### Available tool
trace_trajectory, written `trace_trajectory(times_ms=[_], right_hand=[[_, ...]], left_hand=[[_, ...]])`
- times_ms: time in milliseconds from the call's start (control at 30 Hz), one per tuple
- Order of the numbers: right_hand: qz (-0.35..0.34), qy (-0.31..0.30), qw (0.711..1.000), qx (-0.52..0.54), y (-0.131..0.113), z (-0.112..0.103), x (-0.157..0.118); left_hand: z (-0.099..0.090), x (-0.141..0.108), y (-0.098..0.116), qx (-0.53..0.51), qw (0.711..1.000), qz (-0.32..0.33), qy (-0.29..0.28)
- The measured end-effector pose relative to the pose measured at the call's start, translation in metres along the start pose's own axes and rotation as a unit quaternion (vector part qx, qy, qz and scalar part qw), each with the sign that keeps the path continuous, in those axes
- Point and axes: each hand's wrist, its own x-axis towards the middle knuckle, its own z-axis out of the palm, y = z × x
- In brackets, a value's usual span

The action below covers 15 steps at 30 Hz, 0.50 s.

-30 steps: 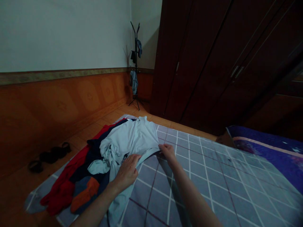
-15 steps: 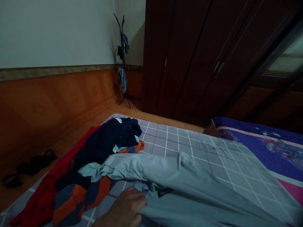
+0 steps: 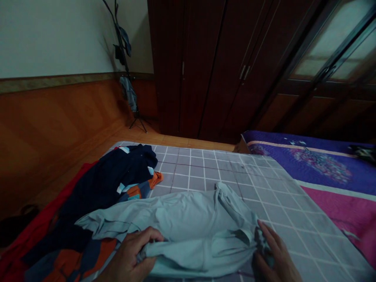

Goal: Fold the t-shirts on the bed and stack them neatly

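A pale grey-green garment, which looks like a shirt, lies rumpled across the checked bedsheet. My left hand grips its near left edge between thumb and fingers. At the garment's right end, my right hand is closed on a bunched part of the cloth. Between both hands the near edge is stretched in a fold. The garment's far left end rests against a pile holding a dark navy garment and an orange-and-blue patterned piece.
Red cloth lies under the pile along the left edge. A purple and pink bedspread covers a surface at the right. Beyond the bed stand a coat rack and a dark wooden wardrobe.
My right hand has come into view, holding the garment's right end. The garment's long right part is drawn in and gathered. The view has turned to the right.
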Motion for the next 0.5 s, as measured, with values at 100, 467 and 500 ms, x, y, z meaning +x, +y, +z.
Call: trace_trajectory(times_ms=[100, 467, 500], right_hand=[[-0.022, -0.053, 0.996, -0.061, -0.005, -0.006, 0.02], [0.069, 0.008, 0.988, 0.14, -0.029, -0.047, 0.029], [0.1, 0.021, 0.983, 0.154, -0.03, -0.05, 0.024]], left_hand=[[0.005, -0.002, -0.012, 0.022, 0.999, 0.037, 0.014], [-0.022, 0.012, -0.031, 0.154, 0.967, 0.088, 0.185], [-0.022, 0.014, -0.032, 0.163, 0.964, 0.093, 0.19]])
